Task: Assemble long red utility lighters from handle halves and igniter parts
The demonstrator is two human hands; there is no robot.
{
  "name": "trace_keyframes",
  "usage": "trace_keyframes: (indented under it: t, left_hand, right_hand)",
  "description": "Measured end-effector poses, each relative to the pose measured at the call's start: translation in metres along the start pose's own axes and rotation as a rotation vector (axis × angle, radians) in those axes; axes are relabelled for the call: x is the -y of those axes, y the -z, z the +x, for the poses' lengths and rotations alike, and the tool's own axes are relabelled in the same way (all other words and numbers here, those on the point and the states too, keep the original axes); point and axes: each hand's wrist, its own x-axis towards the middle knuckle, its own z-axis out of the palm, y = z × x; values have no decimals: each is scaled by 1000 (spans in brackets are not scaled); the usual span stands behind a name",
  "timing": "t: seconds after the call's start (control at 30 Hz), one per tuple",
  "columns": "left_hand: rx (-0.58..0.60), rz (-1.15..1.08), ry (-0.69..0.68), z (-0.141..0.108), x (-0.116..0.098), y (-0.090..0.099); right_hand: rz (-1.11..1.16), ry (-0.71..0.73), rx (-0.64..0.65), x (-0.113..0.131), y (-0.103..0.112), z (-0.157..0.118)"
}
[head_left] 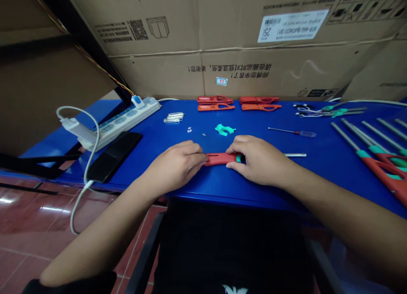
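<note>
My left hand (174,172) and right hand (259,160) are clamped on opposite ends of a red casing (219,159), near the bench's middle. A slack grip could drop it among the small parts (203,134) just beyond.

I can't make out the tiny bits (203,134) at center; the right hand (259,159) covers the end of the red handle (219,159); long tools (381,169) run off the right edge.

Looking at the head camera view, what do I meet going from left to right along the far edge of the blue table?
white multi-socket power strip → small clear tubes → first pair of red plastic shells → second pair of red plastic shells → thin black-and-white wires with green plastic parts
</note>
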Motion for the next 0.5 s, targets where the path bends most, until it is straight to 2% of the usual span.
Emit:
trace_keyframes:
  t: [0.1, 0.27, 0.33, 0.5]
  left_hand:
    - [-69, -32, 19, -7, -4, -9]
    - [-283, 2, 95, -14, -5, -20]
    - [-288, 3, 106, -15, -5, -21]
    - [-184, -46, 62, -17, -5, -23]
  right_hand:
    - [-1, 8, -10, 0, -1, 0]
    - [0, 12, -6, -1, -1, -1]
    - [-2, 7, -2, -1, 0, -1]
    - [0, 0, 6, 0, 1, -1]
